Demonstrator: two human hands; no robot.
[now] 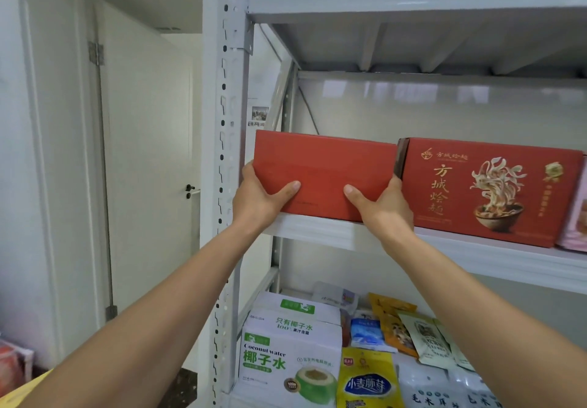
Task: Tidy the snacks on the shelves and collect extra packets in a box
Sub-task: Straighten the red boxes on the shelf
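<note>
Head view: both hands hold a plain red box [324, 174] at the left end of the middle shelf [317, 233]. Left hand [259, 199] grips its left end, thumb across the front; right hand [381, 209] grips its right end the same way. Just beside it on the right stands a printed noodle box [489, 191]. Below, a coconut water carton [287, 353] sits beside snack packets [368, 379].

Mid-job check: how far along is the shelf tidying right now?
Done: the printed red noodle box stands on the white metal middle shelf. In hand: left hand and right hand grip the plain red cardboard box at that shelf's front edge. Left: loose snack packets lie jumbled below; none visibly collected.
</note>
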